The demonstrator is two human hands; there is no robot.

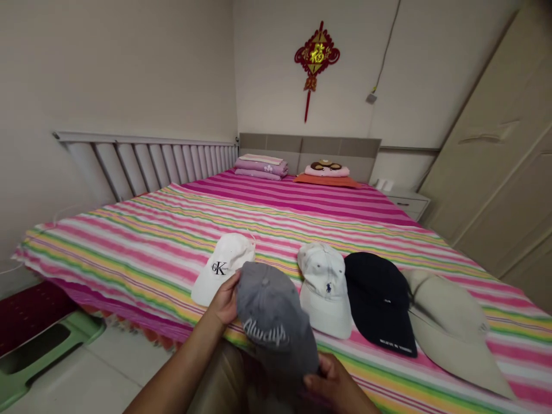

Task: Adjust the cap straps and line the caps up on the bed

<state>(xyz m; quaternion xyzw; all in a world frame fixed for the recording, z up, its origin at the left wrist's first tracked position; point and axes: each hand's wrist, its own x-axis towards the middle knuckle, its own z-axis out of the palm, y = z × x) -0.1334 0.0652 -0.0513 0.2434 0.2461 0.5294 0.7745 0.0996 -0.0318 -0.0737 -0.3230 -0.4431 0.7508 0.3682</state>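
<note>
A grey baseball cap [276,310] with white "Always" lettering is held up between both hands, just off the near edge of the bed. My left hand [226,299] grips the cap's left side, fingers partly hidden behind it. At the lower right, my right hand [330,376] pinches the brim. Behind the left hand lies a white cap [228,259] with black CK letters. To the right, in a row on the bed, are a white cap [325,282] with a small blue logo, a black cap [379,299] and a beige cap [457,322].
A striped bedspread [142,247] covers the bed. Folded bedding [261,167] and a pink pillow [328,171] rest by the headboard [280,144]. A green stool [64,339] stands on the floor at left. A white nightstand [407,202] and a wardrobe [495,172] are at right.
</note>
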